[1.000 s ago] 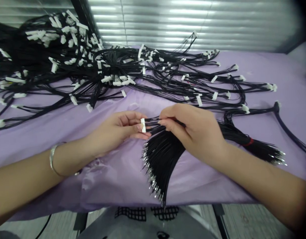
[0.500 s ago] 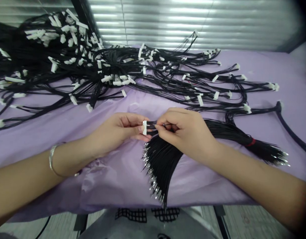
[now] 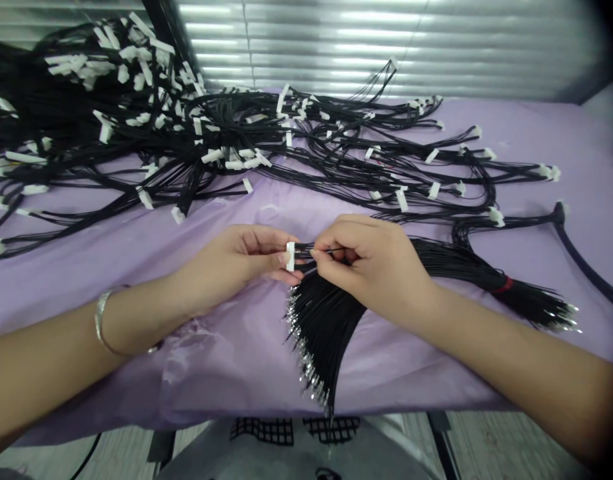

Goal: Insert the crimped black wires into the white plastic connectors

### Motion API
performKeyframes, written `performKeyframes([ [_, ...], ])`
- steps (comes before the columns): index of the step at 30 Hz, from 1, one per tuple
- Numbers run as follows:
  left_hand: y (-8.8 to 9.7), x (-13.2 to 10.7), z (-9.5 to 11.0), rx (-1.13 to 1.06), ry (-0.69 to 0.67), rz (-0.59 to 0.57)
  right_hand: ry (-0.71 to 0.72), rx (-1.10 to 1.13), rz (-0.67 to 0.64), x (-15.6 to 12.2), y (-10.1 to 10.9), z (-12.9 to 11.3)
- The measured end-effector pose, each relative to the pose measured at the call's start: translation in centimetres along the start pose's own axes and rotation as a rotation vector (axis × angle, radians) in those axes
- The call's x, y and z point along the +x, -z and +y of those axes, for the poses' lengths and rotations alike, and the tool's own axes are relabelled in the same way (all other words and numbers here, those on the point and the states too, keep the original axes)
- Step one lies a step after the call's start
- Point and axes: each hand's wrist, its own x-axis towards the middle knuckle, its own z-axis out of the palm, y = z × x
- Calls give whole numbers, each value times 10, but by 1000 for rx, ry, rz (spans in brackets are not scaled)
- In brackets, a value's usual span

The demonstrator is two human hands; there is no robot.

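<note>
Between the thumb and fingers of my left hand (image 3: 246, 257) is a small white connector housing (image 3: 290, 257), with several black wires running out of its right side. My right hand (image 3: 369, 257) is closed in a pinch on a thin black wire (image 3: 306, 251) just right of the housing. The wire's tip is too small to make out clearly. Below both hands a fanned bundle of black wires (image 3: 326, 327) spreads over the cloth, its silvery metal terminals (image 3: 306, 363) pointing left and down. The bundle passes beneath my right hand.
A purple cloth (image 3: 226, 387) covers the table. Black cables with white connectors (image 3: 226, 160) lie along the back, heaped high at the left (image 3: 86, 87). At right, a red tie (image 3: 504, 285) binds the wire bundle. Window blinds (image 3: 311, 47) stand behind the table.
Both hands stay almost in place, with the left hand still on the connector housing and the right still pinching the wire. The view has shifted very slightly.
</note>
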Motion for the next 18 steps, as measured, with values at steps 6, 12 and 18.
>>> performKeyframes([
  [6, 1, -1, -1, -12, 7, 2, 26, 5, -22, 1, -2, 2],
  [12, -3, 0, 1, 40, 2, -15, 54, -44, -64, 2, -7, 1],
  [18, -3, 1, 0, -220, -50, 88, 204, -276, -34, 2, 13, -4],
])
